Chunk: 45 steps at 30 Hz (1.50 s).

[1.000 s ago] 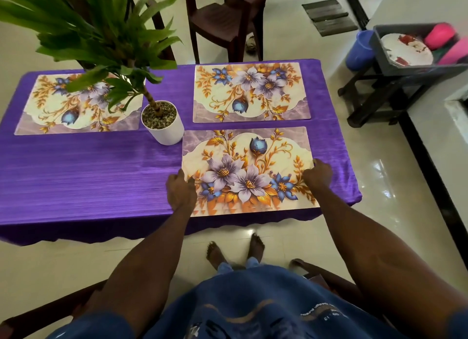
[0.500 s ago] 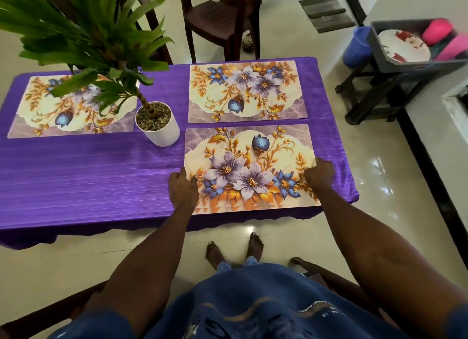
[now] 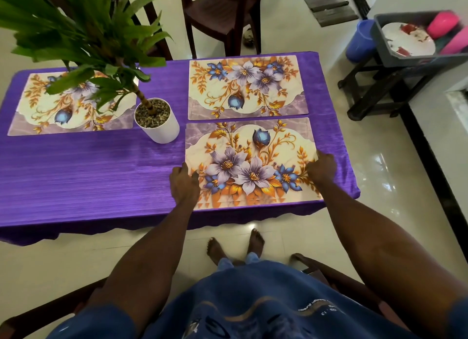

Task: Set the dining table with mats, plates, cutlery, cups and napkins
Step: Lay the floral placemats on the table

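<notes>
The person stands at the near side of the worktop (image 3: 88, 176), which wears a purple cloth. Both arms reach out to the near mat (image 3: 249, 164). The left hand (image 3: 183, 184) sits on the mat's left edge and the right hand (image 3: 321, 170) sits on its right edge. Both hands have curled fingers that seem to pinch the mat's sides, though I cannot see the fingertips well. I think the hands hold one side each so the mat can be made straight and lined up with the worktop's edge.

The near mat lies flat, just beside the far right mat (image 3: 243, 87), with a thin purple strip between them. I guess they sit face to face so two people can eat across from each other. The far left mat (image 3: 38, 116) lies on the other end, partly hidden by leaves.

The plant pot (image 3: 157, 121) stands between the mats, in the middle, likely for show.

I count three mats on the worktop. One spot, near left, has no mat yet.

Off to the right, a grey tub (image 3: 395, 57) sits on a dark stand. In it I see one white plate (image 3: 407, 41) and two pink cups (image 3: 443, 22). More may hide there. A blue cup (image 3: 359, 41) sits beside the tub.
</notes>
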Each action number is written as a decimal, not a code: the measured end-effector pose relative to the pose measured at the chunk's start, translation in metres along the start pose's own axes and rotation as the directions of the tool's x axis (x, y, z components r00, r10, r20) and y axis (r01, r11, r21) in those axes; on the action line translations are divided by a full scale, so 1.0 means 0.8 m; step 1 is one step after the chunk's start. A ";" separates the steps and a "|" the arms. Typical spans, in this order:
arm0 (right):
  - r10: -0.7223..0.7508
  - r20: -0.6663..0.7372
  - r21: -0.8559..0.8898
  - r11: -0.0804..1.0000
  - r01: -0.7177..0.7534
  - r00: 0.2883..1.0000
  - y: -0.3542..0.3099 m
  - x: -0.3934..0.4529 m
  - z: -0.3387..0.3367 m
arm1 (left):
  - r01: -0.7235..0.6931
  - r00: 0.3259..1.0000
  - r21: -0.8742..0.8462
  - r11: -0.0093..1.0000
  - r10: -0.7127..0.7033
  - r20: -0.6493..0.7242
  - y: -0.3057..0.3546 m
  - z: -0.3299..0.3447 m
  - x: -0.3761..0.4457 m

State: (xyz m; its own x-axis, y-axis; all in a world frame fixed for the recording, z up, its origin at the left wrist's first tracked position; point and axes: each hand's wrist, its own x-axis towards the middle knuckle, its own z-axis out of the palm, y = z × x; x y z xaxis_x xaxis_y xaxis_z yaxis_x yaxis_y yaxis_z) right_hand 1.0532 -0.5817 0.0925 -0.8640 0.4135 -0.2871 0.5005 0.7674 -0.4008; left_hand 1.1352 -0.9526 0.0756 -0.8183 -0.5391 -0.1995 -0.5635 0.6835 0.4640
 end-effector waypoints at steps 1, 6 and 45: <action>0.000 -0.003 -0.015 1.000 0.000 1.000 -0.001 -0.002 -0.001 | 0.002 1.000 0.011 1.000 -0.002 0.002 -0.001 0.001 0.000; 0.026 0.003 -0.092 0.995 -0.026 1.000 -0.008 -0.007 -0.003 | 0.024 1.000 0.063 0.998 -0.025 0.016 0.001 0.000 0.001; 0.136 -0.023 0.084 0.987 -0.133 0.990 -0.010 -0.002 -0.010 | 0.274 0.959 -0.351 0.895 -0.284 0.026 0.020 -0.006 0.028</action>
State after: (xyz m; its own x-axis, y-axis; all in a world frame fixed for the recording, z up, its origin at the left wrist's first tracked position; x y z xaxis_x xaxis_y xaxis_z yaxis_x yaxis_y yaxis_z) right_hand 1.0501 -0.5848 0.1034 -0.7891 0.5252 -0.3184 0.6140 0.6613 -0.4309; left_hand 1.1084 -0.9560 0.0829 -0.6276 -0.6978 -0.3453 -0.6890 0.2912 0.6637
